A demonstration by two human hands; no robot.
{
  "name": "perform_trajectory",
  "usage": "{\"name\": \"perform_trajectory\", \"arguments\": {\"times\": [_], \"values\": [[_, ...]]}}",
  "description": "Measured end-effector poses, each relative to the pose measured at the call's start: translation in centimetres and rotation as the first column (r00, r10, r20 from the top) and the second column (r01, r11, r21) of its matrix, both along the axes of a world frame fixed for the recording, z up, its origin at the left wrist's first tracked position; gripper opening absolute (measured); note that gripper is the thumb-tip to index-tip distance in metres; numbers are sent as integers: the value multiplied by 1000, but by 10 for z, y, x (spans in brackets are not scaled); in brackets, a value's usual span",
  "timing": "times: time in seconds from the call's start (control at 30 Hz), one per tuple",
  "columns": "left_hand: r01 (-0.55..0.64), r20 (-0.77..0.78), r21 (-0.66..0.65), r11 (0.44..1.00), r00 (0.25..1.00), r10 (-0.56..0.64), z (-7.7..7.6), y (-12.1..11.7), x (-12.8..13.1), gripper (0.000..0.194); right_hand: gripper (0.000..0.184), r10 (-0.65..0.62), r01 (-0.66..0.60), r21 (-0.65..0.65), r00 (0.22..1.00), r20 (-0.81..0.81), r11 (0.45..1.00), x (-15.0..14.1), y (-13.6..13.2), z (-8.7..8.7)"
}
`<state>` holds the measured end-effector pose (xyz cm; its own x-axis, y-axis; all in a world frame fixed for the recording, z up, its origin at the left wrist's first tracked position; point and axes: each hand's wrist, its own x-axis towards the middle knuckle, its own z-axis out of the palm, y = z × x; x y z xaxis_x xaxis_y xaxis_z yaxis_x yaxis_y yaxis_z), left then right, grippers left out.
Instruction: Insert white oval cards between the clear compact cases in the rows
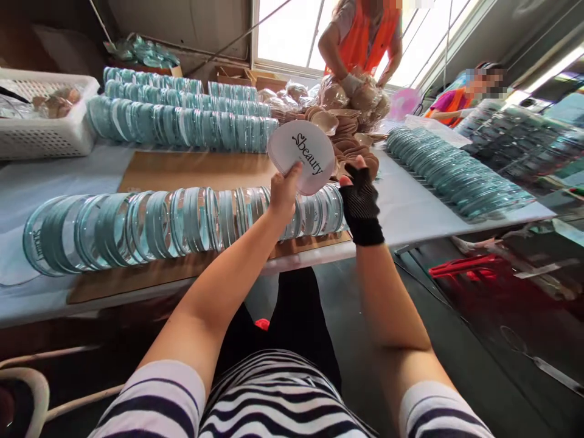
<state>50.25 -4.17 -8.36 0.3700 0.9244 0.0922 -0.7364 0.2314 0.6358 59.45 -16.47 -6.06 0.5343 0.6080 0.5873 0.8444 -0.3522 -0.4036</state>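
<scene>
My left hand (283,193) is closed on a flat, oval white case (292,149) with black "Sbeauty" lettering, thumb on its front face. The case is raised above the near row of clear, teal-tinted round cases (155,225), which stand on edge along the table. My right hand (360,204), in a black fingerless glove, is just right of that row's end. Its thumb and one fingertip stick up apart, and I see nothing between them; the other fingers are hidden. Close behind it lie beige cup-shaped pads (353,152) in piles.
More rows of clear cases (182,121) stand at the back left, beside a white basket (45,137). Another long row (451,170) is on the right. Opposite, a person in an orange vest (365,42) handles bagged pads (360,97). Brown cardboard (159,170) lies on the table.
</scene>
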Motion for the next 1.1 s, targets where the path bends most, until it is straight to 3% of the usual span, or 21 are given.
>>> {"name": "perform_trajectory", "arguments": {"times": [0.07,0.2,0.3,0.37,0.47,0.53,0.6,0.67,0.73,0.8,0.93,1.1], "values": [[-28,-25,15,999,999,28,4,-6,-7,23,62,45,-37,-74,994,104,997,-4,13,8],[-65,-83,-3,998,994,65,12,-25,-27,19,66,105,-105,-16,948,301,994,-36,15,1],[21,-153,-17,1000,988,-23,17,-40,-40,11,55,87,-84,-23,972,219,996,-53,11,-2],[106,-147,-2,994,983,-105,22,-43,-47,14,54,-52,51,11,994,91,999,-54,4,3],[97,-51,43,994,994,-95,29,-24,-55,29,60,-317,315,127,948,-5,940,-56,-29,8],[23,-8,27,999,1000,-23,31,1,-58,39,60,-364,360,111,931,15,926,-65,-64,3],[-22,-4,-31,999,1000,22,28,27,-60,43,54,-256,259,-53,965,59,964,-77,-95,-9],[-33,-12,-95,995,999,32,20,46,-59,43,47,-99,114,-241,993,71,964,-89,-111,-23],[-39,-11,-125,991,999,38,12,55,-57,42,45,14,6,-354,998,55,935,-97,-105,-34],[-44,1,-103,994,999,44,5,56,-55,43,46,48,-30,-412,998,33,911,-100,-82,-38],[-67,-1,-60,996,998,67,1,51,-55,43,45,14,6,-477,999,38,879,-96,-28,-31],[-52,-10,-84,995,999,52,1,50,-55,43,38,-7,54,-445,994,106,894,-87,-14,-20]]}}
